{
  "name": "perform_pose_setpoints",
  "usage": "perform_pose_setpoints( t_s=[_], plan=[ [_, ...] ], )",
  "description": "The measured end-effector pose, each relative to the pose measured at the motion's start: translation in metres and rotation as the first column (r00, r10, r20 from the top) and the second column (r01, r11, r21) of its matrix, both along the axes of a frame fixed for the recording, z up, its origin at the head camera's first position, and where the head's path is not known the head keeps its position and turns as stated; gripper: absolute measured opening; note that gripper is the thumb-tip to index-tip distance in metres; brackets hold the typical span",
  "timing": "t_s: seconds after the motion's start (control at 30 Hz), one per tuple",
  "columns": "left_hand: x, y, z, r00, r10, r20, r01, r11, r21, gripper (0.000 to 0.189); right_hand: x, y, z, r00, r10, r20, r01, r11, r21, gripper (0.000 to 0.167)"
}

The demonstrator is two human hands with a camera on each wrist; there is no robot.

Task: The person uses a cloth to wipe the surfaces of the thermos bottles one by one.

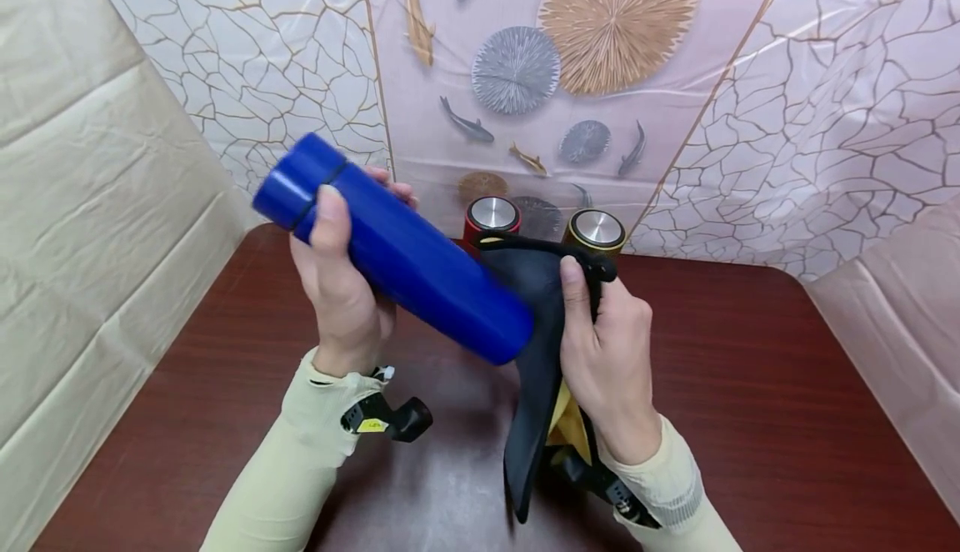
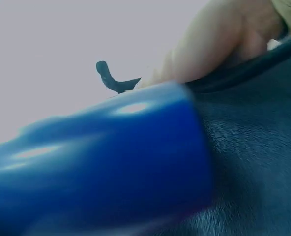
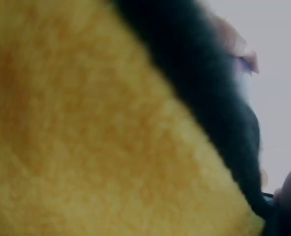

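Note:
My left hand [image 1: 341, 306] grips a blue bottle [image 1: 427, 264] near its capped end, the thumb lying across the neck. The bottle slants down to the right above the table. With thumb and fingers my right hand [image 1: 611, 356] pinches the edge of a cloth [image 1: 536, 285], dark on one face and yellow fleecy on the other. The cloth hangs down from that hand. In the left wrist view the bottle's base [image 2: 185, 147] lies against or just in front of the dark face; I cannot tell which. The yellow face [image 3: 86, 123] fills most of the right wrist view.
Behind the cloth, two containers with silver lids stand at the table's back edge, one red-rimmed [image 1: 492, 214] and one yellow-rimmed [image 1: 597, 228]. The brown tabletop [image 1: 750, 385] meets a patterned curtain [image 1: 525, 143] at the back. Beige fabric [image 1: 90, 202] hangs at both sides.

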State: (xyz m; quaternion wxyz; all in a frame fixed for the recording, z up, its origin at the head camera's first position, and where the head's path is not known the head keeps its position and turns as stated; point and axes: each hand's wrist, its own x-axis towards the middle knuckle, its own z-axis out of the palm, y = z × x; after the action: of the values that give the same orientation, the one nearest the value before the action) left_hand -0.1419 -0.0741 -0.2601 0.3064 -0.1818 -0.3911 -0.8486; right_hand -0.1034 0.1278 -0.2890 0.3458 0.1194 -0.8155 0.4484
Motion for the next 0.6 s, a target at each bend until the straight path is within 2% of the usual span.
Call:
perform_pose_setpoints(
  t_s=[0.13, 0.27, 0.4, 0.43, 0.5, 0.6],
  plan=[
    [-0.003, -0.002, 0.003, 0.998, 0.033, 0.055, -0.038, 0.995, 0.088, 0.052, 0.005, -0.009, -0.001, 0.988, 0.152, 0.031, -0.148, 0.985, -0.09, 0.028],
    [-0.004, -0.001, 0.003, 0.997, 0.017, 0.075, -0.028, 0.989, 0.147, 0.053, 0.01, -0.018, -0.004, 0.963, 0.27, 0.018, -0.262, 0.946, -0.19, 0.033],
    [-0.003, 0.002, -0.001, 0.996, 0.001, 0.085, -0.015, 0.986, 0.166, 0.056, 0.012, -0.025, -0.006, 0.911, 0.412, 0.003, -0.399, 0.883, -0.248, 0.05],
    [-0.003, 0.003, -0.002, 0.995, 0.001, 0.096, -0.017, 0.986, 0.164, 0.057, 0.012, -0.026, -0.005, 0.902, 0.432, 0.007, -0.415, 0.872, -0.258, 0.056],
    [-0.003, 0.003, -0.004, 0.994, 0.003, 0.114, -0.02, 0.989, 0.15, 0.058, 0.012, -0.027, -0.005, 0.898, 0.439, 0.022, -0.417, 0.866, -0.278, 0.063],
    [-0.006, 0.004, -0.007, 0.992, 0.01, 0.125, -0.026, 0.992, 0.126, 0.061, 0.011, -0.026, -0.006, 0.912, 0.41, 0.003, -0.39, 0.869, -0.304, 0.062]
  ],
)
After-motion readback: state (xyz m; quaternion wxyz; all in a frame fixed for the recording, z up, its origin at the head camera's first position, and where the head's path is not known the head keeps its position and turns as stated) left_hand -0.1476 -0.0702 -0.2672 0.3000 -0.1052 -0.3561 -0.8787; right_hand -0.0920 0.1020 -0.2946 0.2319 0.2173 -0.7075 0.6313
